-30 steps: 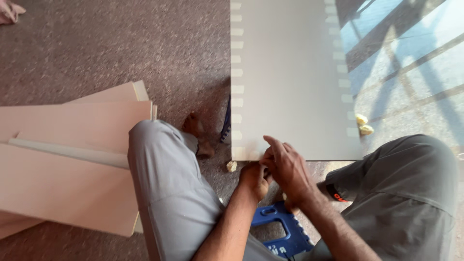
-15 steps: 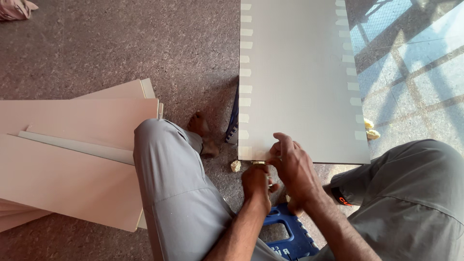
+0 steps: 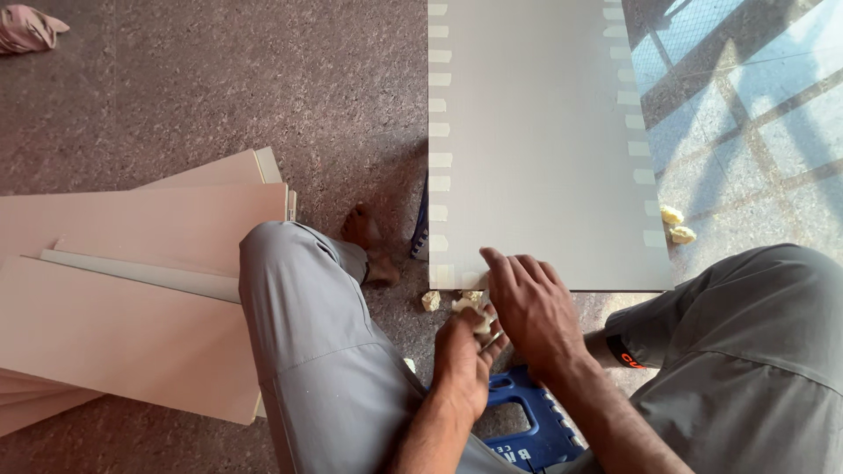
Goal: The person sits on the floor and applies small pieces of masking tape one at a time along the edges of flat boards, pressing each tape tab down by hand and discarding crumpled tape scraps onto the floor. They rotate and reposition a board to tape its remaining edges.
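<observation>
One big grey panel (image 3: 540,149) lies flat on the floor, strips of tape (image 3: 439,158) down both long edges. Left of it, a stack of tan boards (image 3: 132,298) lies beyond my knee. At the panel's near edge my right hand (image 3: 531,312) rests with fingers spread loosely open. My left hand (image 3: 464,355), just below that edge, is closed on a small crumpled tape scrap (image 3: 481,323). More scraps (image 3: 431,300) lie beside the near-left corner.

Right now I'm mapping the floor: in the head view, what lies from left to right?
Pink cloth → stacked boards → left hand → right hand → yellow scraps.
</observation>
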The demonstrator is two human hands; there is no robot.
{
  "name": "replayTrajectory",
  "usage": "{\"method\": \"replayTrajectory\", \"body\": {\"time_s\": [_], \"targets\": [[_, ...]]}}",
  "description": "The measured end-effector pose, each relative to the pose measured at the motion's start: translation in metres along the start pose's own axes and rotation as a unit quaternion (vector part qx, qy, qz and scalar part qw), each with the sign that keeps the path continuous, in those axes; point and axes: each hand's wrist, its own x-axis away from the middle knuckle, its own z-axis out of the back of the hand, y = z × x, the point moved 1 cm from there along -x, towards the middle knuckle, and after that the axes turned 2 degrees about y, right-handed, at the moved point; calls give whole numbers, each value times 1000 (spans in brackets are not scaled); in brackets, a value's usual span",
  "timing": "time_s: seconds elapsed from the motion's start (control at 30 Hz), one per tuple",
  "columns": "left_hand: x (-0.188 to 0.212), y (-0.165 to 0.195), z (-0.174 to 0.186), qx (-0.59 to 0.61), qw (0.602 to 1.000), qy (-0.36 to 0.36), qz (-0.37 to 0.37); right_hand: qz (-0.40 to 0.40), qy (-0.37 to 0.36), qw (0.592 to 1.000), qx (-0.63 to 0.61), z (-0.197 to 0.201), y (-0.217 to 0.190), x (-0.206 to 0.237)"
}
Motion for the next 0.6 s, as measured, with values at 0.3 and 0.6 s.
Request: {"method": "replayTrajectory", "body": {"time_s": [0.3,0.6], "targets": [[-23,0,10,-8,1000,-17,4,-163,-117,948,-246,-3,10,34],[-80,-31,9,-84,985,-10,-150,-222,-173,944,-171,26,-6,33]]}}
